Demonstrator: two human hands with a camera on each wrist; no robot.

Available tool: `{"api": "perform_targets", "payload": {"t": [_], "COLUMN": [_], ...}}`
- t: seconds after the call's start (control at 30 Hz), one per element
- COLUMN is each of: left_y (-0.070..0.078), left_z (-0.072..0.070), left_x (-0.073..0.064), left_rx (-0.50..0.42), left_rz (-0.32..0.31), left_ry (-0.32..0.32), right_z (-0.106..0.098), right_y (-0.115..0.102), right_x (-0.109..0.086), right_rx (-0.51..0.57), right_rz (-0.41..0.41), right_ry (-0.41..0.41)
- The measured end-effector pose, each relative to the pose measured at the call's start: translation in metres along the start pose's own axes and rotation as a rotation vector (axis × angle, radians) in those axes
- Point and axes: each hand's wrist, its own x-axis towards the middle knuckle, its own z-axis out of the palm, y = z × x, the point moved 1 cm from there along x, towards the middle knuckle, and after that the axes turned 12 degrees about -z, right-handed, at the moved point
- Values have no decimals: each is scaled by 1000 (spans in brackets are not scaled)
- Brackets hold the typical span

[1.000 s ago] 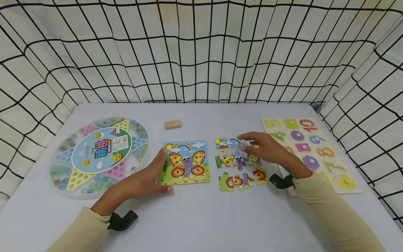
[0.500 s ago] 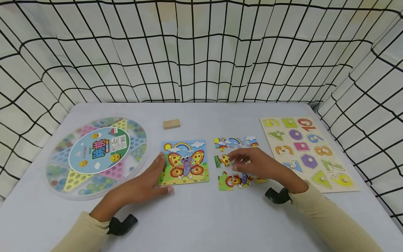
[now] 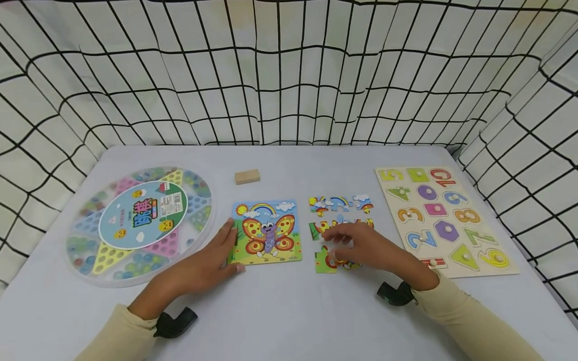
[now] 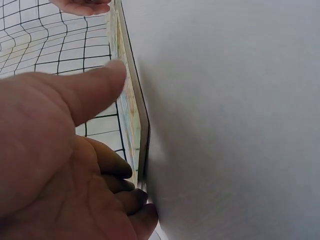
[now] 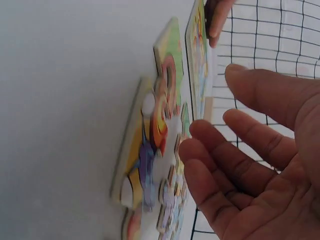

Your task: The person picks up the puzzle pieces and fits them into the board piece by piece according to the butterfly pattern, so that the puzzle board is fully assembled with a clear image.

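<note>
In the head view a square butterfly picture board [image 3: 268, 233] lies mid-table. My left hand [image 3: 196, 268] rests by its left side, fingers along the edge and thumb near the lower left corner; the left wrist view shows the board's side edge [image 4: 131, 85] near that thumb. To the right lie several butterfly jigsaw pieces [image 3: 339, 203] in three rows. My right hand [image 3: 368, 245] hovers over the lower two rows, fingers loosely bent and thumb apart. In the right wrist view nothing sits between its fingers, with the bottom-row jigsaw pieces [image 5: 142, 170] just beyond. It hides part of both rows.
A round Chinese checkers set [image 3: 144, 215] with marbles lies at the left. Behind the board is a small wooden block [image 3: 247, 177]. A wooden number and shape puzzle [image 3: 444, 220] lies at the right. Black netting [image 3: 289, 90] surrounds the white table.
My right hand has moved from the top row of jigsaw pieces toward me, over the middle row to the lower rows, uncovering the top row. The left hand has stayed by the board.
</note>
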Motion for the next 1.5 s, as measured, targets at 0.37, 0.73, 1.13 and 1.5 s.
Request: {"api": "perform_targets", "payload": {"t": [0.37,0.73,1.13,1.5], "left_y": [1,2,1,1], "left_z": [2,2,3,6], "left_x": [2,3,3,3], "left_rx": [44,60,56,49], "left_rz": [9,-8,-17,-12], "left_ry": [30,48,41,66], "right_z": [13,17,14,10], "right_y": [-5,-10,-12,-14], "right_x": [-1,2,4,11], "right_rx": [-28,-168,-99,25], "right_rz": [-65,-48,-112,-107], "right_ry": [-8,-61,-29,-61]}}
